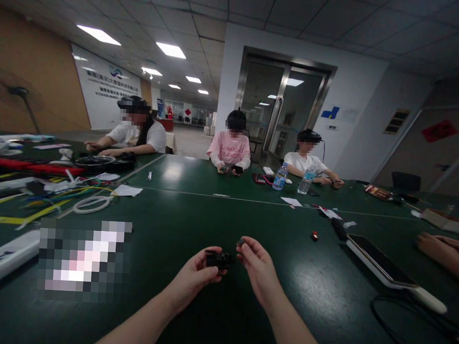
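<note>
My left hand (195, 277) is closed around a small black part (217, 259), held just above the dark green table (180, 226). My right hand (258, 268) is beside it, thumb and forefinger pinched on a tiny dark piece (242, 241) close to the black part's right end. Both forearms reach in from the bottom edge. What the small pieces are is too small to tell.
A phone (378, 261) on a white holder and a black cable (410, 315) lie right. A small red item (314, 236) sits ahead. Cables and a white ring (93, 204) clutter the left. Three people sit opposite with two water bottles (280, 176). Another person's hands (446, 255) rest far right.
</note>
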Available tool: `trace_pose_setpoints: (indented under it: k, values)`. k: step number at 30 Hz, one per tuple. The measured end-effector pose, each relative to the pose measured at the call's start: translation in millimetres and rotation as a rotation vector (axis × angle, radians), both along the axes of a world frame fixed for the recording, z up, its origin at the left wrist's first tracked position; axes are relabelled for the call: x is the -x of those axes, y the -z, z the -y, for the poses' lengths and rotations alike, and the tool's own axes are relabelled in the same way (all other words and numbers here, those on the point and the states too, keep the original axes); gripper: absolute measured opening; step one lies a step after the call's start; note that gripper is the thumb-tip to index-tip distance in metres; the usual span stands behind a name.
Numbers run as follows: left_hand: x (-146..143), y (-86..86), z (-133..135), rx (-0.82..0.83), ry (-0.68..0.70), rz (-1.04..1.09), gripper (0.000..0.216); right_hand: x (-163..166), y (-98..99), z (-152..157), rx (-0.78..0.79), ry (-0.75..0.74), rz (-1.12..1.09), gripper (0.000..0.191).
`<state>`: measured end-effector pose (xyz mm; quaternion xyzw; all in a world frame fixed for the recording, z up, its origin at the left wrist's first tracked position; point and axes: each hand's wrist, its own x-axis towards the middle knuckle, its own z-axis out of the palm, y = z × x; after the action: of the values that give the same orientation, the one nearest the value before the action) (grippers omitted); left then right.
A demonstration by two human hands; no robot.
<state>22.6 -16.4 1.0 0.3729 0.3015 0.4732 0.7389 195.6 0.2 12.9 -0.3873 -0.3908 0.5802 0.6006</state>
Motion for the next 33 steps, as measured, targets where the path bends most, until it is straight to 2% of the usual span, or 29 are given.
trace_pose_setpoints:
  k: [4,14,23,33]
  values:
    - [1.3,2.5,-1.4,-0.005,0.023,0.028,0.044,-3.0,-2.1,-1.2,0.089,0.012,-0.157,0.032]
    - [2.7,-1.8,2.4,-0.003,0.002,-0.025,0.047,-10.0,-6.1,-2.2,0.228,-0.005,-0.382,0.022]
    - [1.5,-2.7,1.2,-0.054,0.006,0.004,0.047,-9.2,-12.4,-1.8,0.335,-0.019,-0.480,0.014]
    - [2.5,5.3,-1.0,-0.099,0.062,-0.003,0.047,-10.1,-11.3,-2.5,0.348,-0.033,-0.528,0.014]
